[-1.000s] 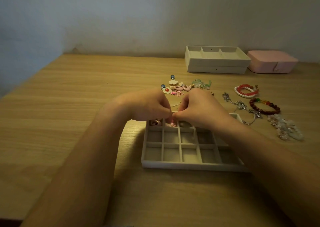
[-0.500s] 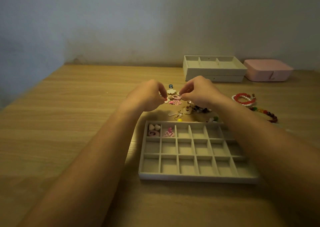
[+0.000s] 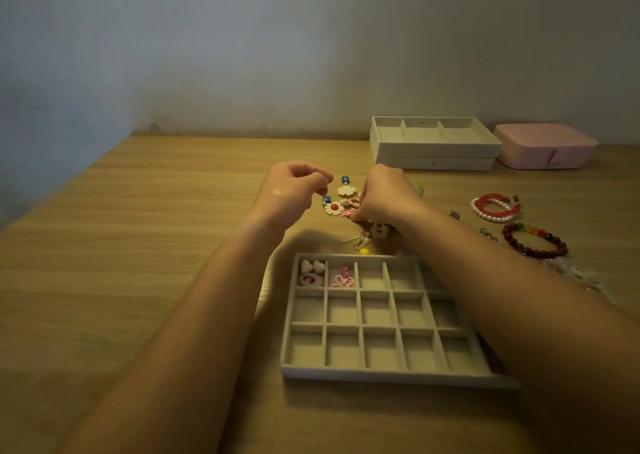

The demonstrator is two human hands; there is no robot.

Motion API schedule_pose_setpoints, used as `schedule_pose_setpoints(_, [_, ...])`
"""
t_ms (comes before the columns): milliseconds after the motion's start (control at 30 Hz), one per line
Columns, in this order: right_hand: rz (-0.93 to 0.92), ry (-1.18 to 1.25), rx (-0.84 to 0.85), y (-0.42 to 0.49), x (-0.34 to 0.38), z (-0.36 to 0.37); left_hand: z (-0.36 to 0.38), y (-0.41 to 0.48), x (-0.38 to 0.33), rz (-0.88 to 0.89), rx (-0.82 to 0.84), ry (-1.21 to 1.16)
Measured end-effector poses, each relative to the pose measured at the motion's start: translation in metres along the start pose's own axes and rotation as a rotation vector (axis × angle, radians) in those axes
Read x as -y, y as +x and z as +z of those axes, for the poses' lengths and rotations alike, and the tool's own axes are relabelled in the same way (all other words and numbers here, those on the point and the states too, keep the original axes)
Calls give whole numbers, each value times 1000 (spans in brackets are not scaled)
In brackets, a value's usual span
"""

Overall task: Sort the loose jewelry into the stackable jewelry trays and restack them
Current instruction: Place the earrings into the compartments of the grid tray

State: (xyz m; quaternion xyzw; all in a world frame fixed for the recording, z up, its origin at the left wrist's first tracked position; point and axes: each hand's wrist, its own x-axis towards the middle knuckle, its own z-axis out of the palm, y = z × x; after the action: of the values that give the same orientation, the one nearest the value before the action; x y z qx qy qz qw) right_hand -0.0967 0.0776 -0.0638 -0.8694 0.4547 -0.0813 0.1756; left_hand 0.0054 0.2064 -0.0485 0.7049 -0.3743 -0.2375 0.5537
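Note:
A beige grid tray (image 3: 381, 375) lies near me on the wooden table. Its back-left cell holds heart pieces and a pink swirl (image 3: 311, 273); the cell beside it holds pink flower pieces (image 3: 341, 278). Behind the tray is a pile of loose jewelry. My left hand (image 3: 294, 190) pinches the top of a white flower earring with a red centre (image 3: 334, 208). My right hand (image 3: 384, 193) is curled down onto the pile, its fingertips pinching a small pink piece (image 3: 346, 213) that is partly hidden. A second white flower earring (image 3: 346, 189) lies between my hands.
Two stacked beige trays (image 3: 433, 143) and a pink box (image 3: 543, 145) stand at the back right. A red-and-pearl bracelet (image 3: 495, 207), a dark red bead bracelet (image 3: 535, 240), a clear bead bracelet (image 3: 571, 273) and a yellow bead earring (image 3: 363, 251) lie on the table.
Both hands have left the tray's back row, where pink flower pieces now lie, and have moved back to the loose pile behind it.

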Motion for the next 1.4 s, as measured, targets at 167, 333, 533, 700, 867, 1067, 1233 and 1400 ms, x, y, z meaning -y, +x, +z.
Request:
schedule_pose_setpoints(167, [46,-4,123,-3,2,-10,-8,-5,7,-30,-34,-11])
schedule_pose_setpoints(333, [-37,159,162,-12,0,-15,-4,-9,10,50,-11,85])
schedule_pose_setpoints(533, [-69,649,257,-43,-8,-34,4,-11,11,49,174,98])
schedule_pose_setpoints(700, [-58,948,268,-65,-20,-42,1,-21,-1,53,263,-121])
schedule_pose_setpoints(867, [-100,1061,158,-81,-25,-39,-1,-27,-10,47,258,-232])
schedule_pose_setpoints(1067, [-148,1170,195,-92,-29,-40,-6,-32,-15,64,368,-196])
schedule_pose_setpoints(1233, [-153,1215,233,-93,-28,-40,-3,-39,-15,-17,413,-359])
schedule_pose_setpoints(1400, [-171,1207,244,-96,-26,-39,-1,-45,-15,-43,388,-279])
